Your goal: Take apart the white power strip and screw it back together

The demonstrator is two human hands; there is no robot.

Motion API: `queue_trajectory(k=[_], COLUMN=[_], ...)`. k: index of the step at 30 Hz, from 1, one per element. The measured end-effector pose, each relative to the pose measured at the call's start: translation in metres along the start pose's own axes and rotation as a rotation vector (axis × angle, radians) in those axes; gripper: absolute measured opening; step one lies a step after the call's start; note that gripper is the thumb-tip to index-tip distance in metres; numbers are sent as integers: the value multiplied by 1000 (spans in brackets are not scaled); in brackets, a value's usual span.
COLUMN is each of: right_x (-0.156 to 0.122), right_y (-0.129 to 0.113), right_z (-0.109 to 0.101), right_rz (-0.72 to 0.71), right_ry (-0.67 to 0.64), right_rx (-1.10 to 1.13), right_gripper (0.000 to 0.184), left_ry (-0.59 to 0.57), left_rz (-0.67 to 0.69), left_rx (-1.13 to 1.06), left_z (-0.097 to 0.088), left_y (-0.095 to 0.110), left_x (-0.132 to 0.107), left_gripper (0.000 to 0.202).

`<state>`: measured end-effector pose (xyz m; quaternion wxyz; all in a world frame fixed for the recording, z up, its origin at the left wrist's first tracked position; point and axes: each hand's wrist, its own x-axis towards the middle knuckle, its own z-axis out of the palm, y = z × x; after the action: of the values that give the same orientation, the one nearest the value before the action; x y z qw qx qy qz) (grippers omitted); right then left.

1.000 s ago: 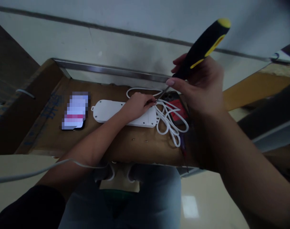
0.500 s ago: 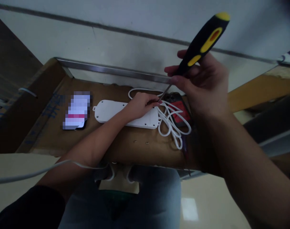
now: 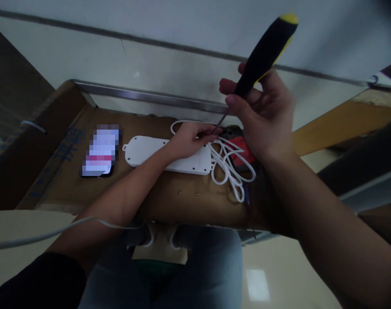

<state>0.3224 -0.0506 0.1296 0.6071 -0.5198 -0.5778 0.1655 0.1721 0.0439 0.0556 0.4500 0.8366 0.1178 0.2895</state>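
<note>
around the upper right of the frame, the right hand (image 3: 269, 107) has its thumb and fingers closed lightly on the lower handle of a screwdriver (image 3: 266, 53), whose butt leans toward the top edge. at centre, the left hand (image 3: 185, 141) draws thumb and fingertips close about the tool's tip; whether they pinch the shaft, a small part or nothing, i cannot tell. the white strip (image 3: 144, 150) lies at centre on the cardboard (image 3: 169, 206), partly under that hand, with its cord (image 3: 241, 197) looped just right of it. with so light a hold, the screwdriver could tilt and its tip slide off, nicking the left fingers or scratching the strip. the strip looks unclamped, so a sideways push might turn it. anything tiny at the tip could drop among the loops and be hard to find. below the strip, two loose screws (image 3: 196, 194) might roll off the near edge if the cardboard were jogged or the left forearm swept across.
</note>
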Motion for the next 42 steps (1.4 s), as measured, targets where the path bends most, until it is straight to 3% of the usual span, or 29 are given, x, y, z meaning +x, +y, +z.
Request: queue_trajectory(k=[4, 7, 11, 13, 16, 20, 25, 28, 34, 38, 42], right_x=[3, 4, 0, -2, -1, 4, 4, 3, 2, 3, 2], right_y=[1, 2, -1, -3, -2, 2, 5, 5, 1, 1, 1], right_z=[-3, -4, -3, -2, -2, -8, -13, -12, -9, -9, -10], right_rz=[-80, -159, -122, -127, -147, -84, -80, -105, -89, -89, -80], right_ry=[80, 157, 67, 19, 56, 86, -6, -42, 84, 41, -4], right_rx=[-115, -210, -238, -242, -312, -307, -130, -120, -317, -177, -54], right_gripper=[57, 51, 32, 34, 43, 48, 57, 58, 43, 51, 56], left_ry=[54, 115, 158, 169, 187, 127, -42, -24, 40, 64, -18], left_rz=[-47, -82, -123, -110, -79, -25, -12, -41, -86, -96, -43], left_rx=[-32, -70, -73, -49, 1, 14, 0, 22, -5, 2, 25], left_z=[2, 3, 4, 5, 7, 5, -5, -7, -2, -4, -11], left_y=[-2, -6, -9, -8, -6, -4, -3, -2, 2, 4, 6], left_x=[3, 5, 7, 8, 9, 8, 5, 5, 6, 6, 5], left_gripper=[25, 24, 29, 31, 30, 22, 25, 23, 20, 23, 26])
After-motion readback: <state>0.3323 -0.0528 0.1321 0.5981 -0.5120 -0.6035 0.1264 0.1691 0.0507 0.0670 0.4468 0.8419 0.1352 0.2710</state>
